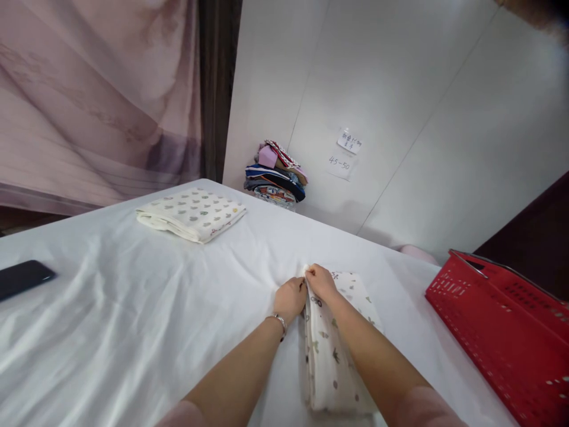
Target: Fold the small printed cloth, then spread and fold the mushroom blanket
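Your left hand (290,298) and right hand (320,282) are pinching the far left corner of the patterned cloth (326,356), right of center on the table; uneven pulling is risking skewed layers. Soft, thick folds are forming a long rectangle beside rumpled, smooth white sheeting (146,308).

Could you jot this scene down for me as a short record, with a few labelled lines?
surface: white-sheeted table
left hand: at the patterned cloth's far left corner
right hand: pinching that corner
patterned cloth: folded, under the right forearm
second cloth: folded flat, far left
phone: black, left edge
basket: red, right side
wall: two handwritten notes
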Tool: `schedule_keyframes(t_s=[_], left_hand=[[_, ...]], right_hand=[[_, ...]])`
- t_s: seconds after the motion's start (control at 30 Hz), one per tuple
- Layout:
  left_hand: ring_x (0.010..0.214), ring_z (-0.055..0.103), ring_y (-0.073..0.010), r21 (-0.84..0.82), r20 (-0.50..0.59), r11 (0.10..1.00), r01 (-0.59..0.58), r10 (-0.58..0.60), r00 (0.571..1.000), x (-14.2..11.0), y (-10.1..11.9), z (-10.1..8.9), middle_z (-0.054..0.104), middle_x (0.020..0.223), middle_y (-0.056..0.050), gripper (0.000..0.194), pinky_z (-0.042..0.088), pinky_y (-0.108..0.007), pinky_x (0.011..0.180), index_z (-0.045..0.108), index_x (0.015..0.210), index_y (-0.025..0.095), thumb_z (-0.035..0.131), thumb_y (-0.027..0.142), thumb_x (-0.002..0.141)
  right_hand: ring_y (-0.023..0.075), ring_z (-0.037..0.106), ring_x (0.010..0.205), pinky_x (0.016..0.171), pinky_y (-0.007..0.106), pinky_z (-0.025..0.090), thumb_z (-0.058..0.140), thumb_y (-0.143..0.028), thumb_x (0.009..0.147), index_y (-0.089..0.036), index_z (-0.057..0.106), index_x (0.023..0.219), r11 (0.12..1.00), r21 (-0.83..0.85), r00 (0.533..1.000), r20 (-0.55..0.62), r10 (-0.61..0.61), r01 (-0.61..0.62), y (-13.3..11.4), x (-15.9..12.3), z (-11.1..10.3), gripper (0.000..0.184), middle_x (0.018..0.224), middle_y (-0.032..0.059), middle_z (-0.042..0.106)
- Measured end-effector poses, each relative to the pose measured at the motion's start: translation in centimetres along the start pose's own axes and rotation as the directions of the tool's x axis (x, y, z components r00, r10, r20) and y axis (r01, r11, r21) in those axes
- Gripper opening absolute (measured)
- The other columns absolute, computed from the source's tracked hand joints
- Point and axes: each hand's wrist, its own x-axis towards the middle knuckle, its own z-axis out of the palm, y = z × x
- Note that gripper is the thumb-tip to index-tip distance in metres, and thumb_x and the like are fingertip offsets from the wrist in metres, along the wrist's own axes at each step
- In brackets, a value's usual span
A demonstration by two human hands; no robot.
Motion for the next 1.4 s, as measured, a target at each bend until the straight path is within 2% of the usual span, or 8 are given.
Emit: schedule_keyframes(t_s=[0.33,0.5,0.6,0.73,0.97,1.1,1.23,1.4], left_hand=[[0.088,0.06,-0.0177,0.003,0.009,1.0,0.028,-0.028,1.0,-0.2,0.3,-0.2,0.065,0.101,-0.005,0.031,0.039,-0.026,0.071,0.062,0.095,0.023,0.033,0.031,0.09],[0.085,0.06,-0.0184,-0.064,0.005,0.998,0.029,-0.028,1.0,-0.3,0.4,-0.4,0.067,0.097,-0.006,0.047,0.039,-0.028,0.069,0.064,0.091,0.022,0.022,0.044,0.092],[0.082,0.061,-0.0177,-0.053,0.002,0.999,0.008,-0.008,1.0,-0.3,0.4,-0.3,0.067,0.094,-0.005,0.039,0.038,-0.026,0.066,0.063,0.091,0.023,0.031,0.046,0.09],[0.082,0.06,-0.0167,0.013,-0.023,1.0,-0.004,0.004,1.0,-0.2,0.3,0.0,0.066,0.095,-0.004,0.027,0.037,-0.025,0.064,0.061,0.09,0.022,0.04,0.038,0.087],[0.083,0.06,-0.0168,0.011,0.006,1.0,-0.01,0.01,1.0,0.0,0.1,-0.1,0.066,0.097,-0.004,0.025,0.038,-0.025,0.066,0.061,0.095,0.024,0.039,0.035,0.087],[0.082,0.061,-0.0177,0.018,-0.001,1.0,-0.017,0.017,1.0,0.0,0.1,-0.2,0.067,0.097,-0.005,0.024,0.039,-0.026,0.065,0.061,0.095,0.023,0.04,0.03,0.086],[0.082,0.061,-0.0184,-0.019,0.007,1.0,0.007,-0.006,1.0,0.0,0.1,-0.5,0.068,0.094,-0.005,0.025,0.04,-0.026,0.066,0.062,0.095,0.023,0.04,0.03,0.085],[0.086,0.061,-0.017,-0.088,0.006,0.996,0.002,-0.002,1.0,0.3,-0.2,-0.6,0.068,0.096,-0.003,0.025,0.04,-0.024,0.069,0.062,0.098,0.023,0.046,0.034,0.083]], right_hand=[[0.0151,0.057,0.073,0.064,0.023,0.036,0.049,-0.027,0.078,-0.023,0.062,0.074,0.997,0.005,0.996,-0.05,0.071,-0.071,0.1,-0.4,0.3,0.014,0.074,0.0001,0.065],[0.0156,0.057,0.074,0.068,0.024,0.038,0.044,-0.03,0.083,-0.021,0.064,0.071,0.994,0.103,0.999,-0.024,-0.024,0.026,0.3,-0.5,-0.1,0.025,0.075,0.0017,0.066],[0.0133,0.059,0.077,0.072,0.022,0.041,0.039,-0.026,0.085,-0.021,0.065,0.081,0.982,0.175,0.998,-0.01,-0.062,0.063,1.0,-1.2,-0.3,0.027,0.079,-0.0003,0.067],[0.0134,0.058,0.09,0.083,0.024,0.043,0.039,-0.022,0.081,-0.021,0.064,0.097,0.918,0.367,0.988,-0.101,-0.12,0.149,2.0,-2.2,0.1,0.029,0.095,0.0013,0.066],[0.0166,0.053,0.104,0.096,0.032,0.04,0.042,-0.011,0.075,-0.019,0.062,0.106,0.939,0.236,0.967,-0.112,-0.229,0.25,1.6,-3.5,0.7,0.038,0.11,0.0068,0.06],[0.0176,0.04,0.123,0.106,0.036,0.031,0.035,-0.012,0.081,-0.018,0.05,0.125,0.927,0.175,0.943,-0.087,-0.321,0.332,0.8,-5.1,1.2,0.047,0.132,0.0075,0.047],[0.0188,0.039,0.125,0.107,0.04,0.03,0.03,-0.012,0.083,-0.019,0.042,0.132,0.941,0.171,0.956,-0.038,-0.291,0.293,-0.2,-7.1,0.9,0.051,0.134,0.0072,0.045],[0.0238,0.015,0.136,0.111,0.044,0.02,0.046,-0.017,0.077,-0.013,0.018,0.143,0.944,0.138,0.941,0.122,-0.315,0.298,-1.0,-13.3,-0.4,0.072,0.149,0.0094,0.018]])
